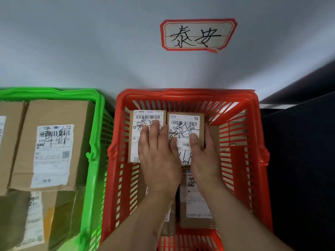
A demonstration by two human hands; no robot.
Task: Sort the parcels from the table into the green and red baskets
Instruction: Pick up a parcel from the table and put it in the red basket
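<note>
Right hand clasps small brown cardboard parcel with white label, thumb on top, fingers down its right side. Left hand rests flat, fingers straight, on matching neighbour parcel. Both parcels inside red slatted plastic basket. Step: placing. Next: let go, withdraw.

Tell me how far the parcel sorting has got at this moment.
Done: several parcels sit in the green basket and the red basket. In hand: the left hand and right hand rest on two small parcels in the red basket. Left: unknown, since the table is out of view.
</note>
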